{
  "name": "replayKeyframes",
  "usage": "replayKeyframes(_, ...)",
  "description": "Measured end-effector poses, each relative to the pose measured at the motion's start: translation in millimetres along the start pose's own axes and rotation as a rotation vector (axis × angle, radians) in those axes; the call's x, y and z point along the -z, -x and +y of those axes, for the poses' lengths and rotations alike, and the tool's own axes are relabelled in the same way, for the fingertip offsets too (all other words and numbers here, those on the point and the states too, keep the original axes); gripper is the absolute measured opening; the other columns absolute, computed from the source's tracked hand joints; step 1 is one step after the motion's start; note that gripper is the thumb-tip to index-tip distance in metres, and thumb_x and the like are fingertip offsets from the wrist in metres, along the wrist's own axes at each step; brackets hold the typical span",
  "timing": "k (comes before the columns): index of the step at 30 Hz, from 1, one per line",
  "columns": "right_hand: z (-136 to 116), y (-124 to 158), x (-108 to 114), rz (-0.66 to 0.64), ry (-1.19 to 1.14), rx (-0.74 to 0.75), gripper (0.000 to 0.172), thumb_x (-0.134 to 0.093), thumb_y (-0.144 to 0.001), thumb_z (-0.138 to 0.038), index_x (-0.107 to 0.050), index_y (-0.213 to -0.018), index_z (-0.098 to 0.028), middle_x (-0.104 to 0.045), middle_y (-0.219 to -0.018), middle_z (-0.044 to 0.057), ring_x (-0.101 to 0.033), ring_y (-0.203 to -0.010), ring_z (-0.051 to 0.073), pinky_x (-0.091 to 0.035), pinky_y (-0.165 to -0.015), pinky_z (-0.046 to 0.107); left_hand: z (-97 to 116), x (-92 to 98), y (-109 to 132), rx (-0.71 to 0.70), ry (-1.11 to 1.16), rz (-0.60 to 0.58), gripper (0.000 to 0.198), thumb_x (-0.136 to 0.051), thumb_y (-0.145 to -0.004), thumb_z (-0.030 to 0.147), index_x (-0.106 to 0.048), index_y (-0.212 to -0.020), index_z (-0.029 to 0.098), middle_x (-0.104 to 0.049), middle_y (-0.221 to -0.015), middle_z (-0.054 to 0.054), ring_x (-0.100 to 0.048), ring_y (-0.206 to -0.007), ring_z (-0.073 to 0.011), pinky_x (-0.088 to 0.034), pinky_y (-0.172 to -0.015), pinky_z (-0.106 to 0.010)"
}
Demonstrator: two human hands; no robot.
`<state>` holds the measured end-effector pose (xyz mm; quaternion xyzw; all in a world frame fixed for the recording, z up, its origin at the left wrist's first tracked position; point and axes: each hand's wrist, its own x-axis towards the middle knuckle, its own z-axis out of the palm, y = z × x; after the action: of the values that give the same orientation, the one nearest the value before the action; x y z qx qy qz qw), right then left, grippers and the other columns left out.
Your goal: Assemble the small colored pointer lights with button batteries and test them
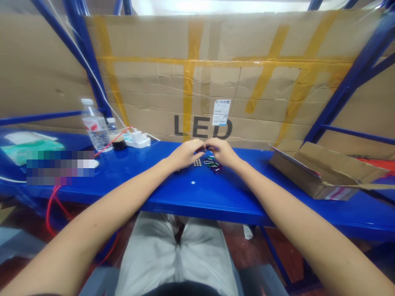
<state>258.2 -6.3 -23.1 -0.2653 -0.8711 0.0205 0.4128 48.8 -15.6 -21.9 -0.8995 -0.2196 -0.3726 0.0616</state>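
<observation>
My left hand [188, 152] and my right hand [221, 150] meet fingertip to fingertip just above the blue table [185, 193]. The fingers of both are curled and pinched together around something small and dark that I cannot make out. Below them on the tabletop lies a patch of small metallic round pieces [197, 163], set close together. Beside these, under my right hand, several coloured carabiners [213, 164] lie in a loose pile, green and purple among them. Some small dark items near my left wrist are mostly hidden.
An open cardboard box [311, 172] stands at the right. On the left are a water bottle [95, 125], a smaller bottle of dark liquid [117, 135], a white power strip [138, 140] and a red cable [51, 209]. A large cardboard sheet [148, 90] closes off the back.
</observation>
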Motion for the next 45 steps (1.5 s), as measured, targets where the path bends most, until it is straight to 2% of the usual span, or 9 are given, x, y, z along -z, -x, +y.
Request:
replayKeyframes(7,-3.6,-2.8,4.4,0.059,0.155,0.146,0.035,-0.044,-0.084,-0.001,-0.072,-0.092,-0.020,-0.068,-0.099,0.010,-0.056,-0.094,0.024,-0.047,-0.086,0.040,1.6,0.5,-1.2,0.012,0.014,0.009,0.006,-0.059,-0.089,0.013,-0.060,-0.093,0.017,-0.066,-0.087,-0.003,-0.063,-0.084,-0.0171,-0.050,-0.080,-0.031)
replayKeyframes(14,1.1,-0.7,1.3,0.085,0.032,0.084,0.036,-0.046,-0.081,-0.001,-0.073,-0.093,-0.021,-0.065,-0.098,0.008,-0.060,-0.094,0.022,-0.049,-0.084,0.038,0.3,1.2,-1.1,0.016,0.041,0.029,0.004,-0.059,-0.091,0.015,-0.061,-0.093,0.017,-0.066,-0.088,-0.004,-0.063,-0.085,-0.0170,-0.050,-0.080,-0.031)
replayKeyframes(22,-1.3,-4.6,3.3,0.101,0.090,0.161,0.037,-0.045,-0.083,-0.002,-0.075,-0.093,-0.022,-0.064,-0.100,0.010,-0.058,-0.098,0.024,-0.049,-0.087,0.042,-1.1,0.1,-2.1,0.005,0.037,0.032,0.004,-0.059,-0.090,0.014,-0.060,-0.092,0.017,-0.065,-0.086,-0.003,-0.063,-0.084,-0.0166,-0.050,-0.081,-0.031)
replayKeyframes(26,2.3,-4.0,1.1,0.097,-0.013,0.052,0.034,-0.045,-0.082,-0.005,-0.075,-0.091,-0.021,-0.064,-0.097,0.009,-0.061,-0.093,0.023,-0.049,-0.084,0.039,0.5,2.7,-2.2,0.021,0.034,0.027,0.005,-0.060,-0.089,0.013,-0.060,-0.093,0.017,-0.065,-0.086,-0.003,-0.063,-0.082,-0.0164,-0.050,-0.079,-0.030)
replayKeyframes(33,4.1,0.0,-3.1,-0.041,-0.310,-0.279,0.021,-0.048,-0.080,-0.011,-0.064,-0.092,-0.018,-0.068,-0.086,0.004,-0.059,-0.069,0.017,-0.051,-0.071,0.035,4.8,5.5,-2.8,0.096,0.060,0.022,0.007,-0.061,-0.089,0.016,-0.060,-0.096,0.017,-0.066,-0.084,-0.002,-0.061,-0.077,-0.0151,-0.049,-0.072,-0.028)
replayKeyframes(37,2.3,0.1,-6.7,-0.059,-0.412,-0.294,0.012,-0.054,-0.077,-0.014,-0.058,-0.087,-0.019,-0.066,-0.082,0.003,-0.062,-0.078,0.019,-0.051,-0.078,0.037,6.1,5.1,-3.1,0.115,0.065,0.028,0.006,-0.060,-0.089,0.017,-0.060,-0.095,0.017,-0.067,-0.085,-0.003,-0.061,-0.076,-0.0146,-0.048,-0.072,-0.028)
replayKeyframes(39,3.1,0.1,-8.4,-0.063,-0.439,-0.302,0.014,-0.061,-0.074,-0.017,-0.056,-0.087,-0.020,-0.066,-0.082,0.002,-0.063,-0.081,0.020,-0.050,-0.081,0.038,6.5,4.8,-2.9,0.109,0.063,0.035,0.007,-0.061,-0.089,0.018,-0.060,-0.096,0.017,-0.067,-0.086,-0.003,-0.062,-0.077,-0.0147,-0.049,-0.072,-0.028)
replayKeyframes(42,4.7,0.2,-9.8,-0.063,-0.439,-0.316,0.021,-0.068,-0.069,-0.019,-0.055,-0.085,-0.020,-0.064,-0.079,0.000,-0.061,-0.078,0.019,-0.050,-0.077,0.037,6.6,4.3,-2.5,0.082,0.061,0.036,0.007,-0.060,-0.090,0.018,-0.060,-0.097,0.017,-0.067,-0.087,-0.004,-0.062,-0.079,-0.0153,-0.049,-0.074,-0.028)
replayKeyframes(45,4.1,0.4,-8.7,-0.039,-0.357,-0.267,0.018,-0.067,-0.069,-0.018,-0.057,-0.084,-0.019,-0.062,-0.077,0.000,-0.059,-0.076,0.019,-0.048,-0.074,0.035,6.5,3.6,-1.9,0.051,0.069,0.030,0.008,-0.059,-0.091,0.018,-0.061,-0.098,0.018,-0.067,-0.088,-0.004,-0.063,-0.082,-0.0158,-0.050,-0.077,-0.029)
